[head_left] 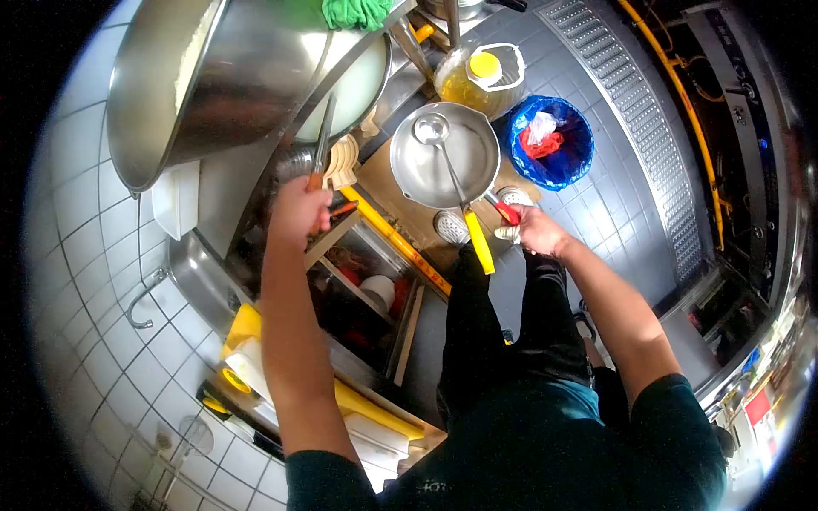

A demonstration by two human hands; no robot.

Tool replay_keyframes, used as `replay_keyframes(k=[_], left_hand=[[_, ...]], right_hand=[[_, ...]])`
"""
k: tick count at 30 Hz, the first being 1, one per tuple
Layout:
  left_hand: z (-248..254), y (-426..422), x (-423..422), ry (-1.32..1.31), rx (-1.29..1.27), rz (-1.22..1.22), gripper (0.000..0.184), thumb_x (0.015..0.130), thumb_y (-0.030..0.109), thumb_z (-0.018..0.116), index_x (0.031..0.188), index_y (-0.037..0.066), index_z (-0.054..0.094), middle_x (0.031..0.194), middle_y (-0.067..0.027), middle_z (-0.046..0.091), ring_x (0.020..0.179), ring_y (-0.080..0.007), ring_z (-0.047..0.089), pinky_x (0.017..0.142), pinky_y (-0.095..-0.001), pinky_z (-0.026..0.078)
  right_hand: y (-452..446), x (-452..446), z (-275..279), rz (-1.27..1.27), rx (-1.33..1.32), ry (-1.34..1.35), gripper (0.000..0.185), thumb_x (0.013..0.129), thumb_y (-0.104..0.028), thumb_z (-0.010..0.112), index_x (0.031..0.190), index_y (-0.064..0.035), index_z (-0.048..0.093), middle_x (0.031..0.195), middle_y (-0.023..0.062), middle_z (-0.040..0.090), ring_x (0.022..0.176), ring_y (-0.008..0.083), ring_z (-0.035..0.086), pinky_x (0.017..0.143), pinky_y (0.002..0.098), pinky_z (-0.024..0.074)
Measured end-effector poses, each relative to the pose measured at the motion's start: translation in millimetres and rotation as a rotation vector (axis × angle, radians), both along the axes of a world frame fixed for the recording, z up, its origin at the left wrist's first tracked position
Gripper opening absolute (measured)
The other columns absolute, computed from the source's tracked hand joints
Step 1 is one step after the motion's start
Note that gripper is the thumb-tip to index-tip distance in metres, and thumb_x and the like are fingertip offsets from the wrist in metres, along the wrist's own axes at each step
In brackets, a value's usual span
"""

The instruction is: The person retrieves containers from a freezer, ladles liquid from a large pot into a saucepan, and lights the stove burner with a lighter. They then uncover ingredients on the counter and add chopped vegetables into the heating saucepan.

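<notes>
My right hand [537, 230] is closed around the red handle of a metal frying pan [469, 175], held level above the floor. A ladle [432, 130] lies in that pan, its bowl towards the far side and its yellow handle [480, 243] sticking out over the near rim. At the left, my left hand [300, 209] is wrapped round the orange-brown handle of a long metal utensil [325, 134]. Its shaft reaches up towards a pot [379, 85] with whitish contents. The utensil's far end cannot be made out.
A large steel pot [239, 85] stands at the upper left with a green cloth [356, 12] near it. Beyond the pan are an oil jug [490, 81] with a yellow cap and a blue-lined bin [575, 157]. An open drawer [362, 289] lies below my left hand.
</notes>
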State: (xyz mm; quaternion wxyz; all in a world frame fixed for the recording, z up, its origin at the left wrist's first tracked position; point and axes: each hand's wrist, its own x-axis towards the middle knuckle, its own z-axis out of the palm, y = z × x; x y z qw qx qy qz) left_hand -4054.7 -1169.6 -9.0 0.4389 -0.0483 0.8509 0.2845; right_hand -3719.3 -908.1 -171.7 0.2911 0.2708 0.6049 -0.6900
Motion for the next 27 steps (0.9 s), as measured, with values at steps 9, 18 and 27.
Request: replay_keyframes(k=[9, 18, 27], left_hand=[[58, -30, 47, -0.111, 0.252, 0.421, 0.028, 0.086, 0.008, 0.064, 0.112, -0.003, 0.062, 0.066, -0.0034, 0.054, 0.049, -0.0122, 0.051, 0.045, -0.0264, 0.041], [43, -47, 102, -0.143, 0.433, 0.618, 0.036, 0.088, 0.002, 0.06, 0.123, -0.006, 0.057, 0.075, -0.0047, 0.056, 0.052, -0.0104, 0.051, 0.044, -0.0246, 0.041], [50, -62, 142, -0.135, 0.439, 0.563, 0.04, 0.088, 0.001, 0.059, 0.127, -0.006, 0.056, 0.075, -0.0048, 0.055, 0.049, -0.0104, 0.049, 0.042, -0.0242, 0.04]], right_hand=[[9, -55, 21, 0.057, 0.03, -0.068, 0.035, 0.089, -0.033, 0.077, 0.105, -0.0064, 0.06, 0.057, 0.002, 0.053, 0.041, 0.0138, 0.048, 0.039, 0.031, 0.0372], [16, -73, 22, 0.158, 0.132, -0.032, 0.036, 0.089, -0.033, 0.073, 0.103, -0.0032, 0.06, 0.06, 0.0062, 0.057, 0.044, 0.017, 0.054, 0.041, 0.0337, 0.043], [14, -80, 10, 0.174, 0.183, 0.028, 0.036, 0.088, -0.034, 0.075, 0.102, -0.0033, 0.062, 0.054, 0.0037, 0.054, 0.041, 0.015, 0.052, 0.039, 0.0322, 0.0397]])
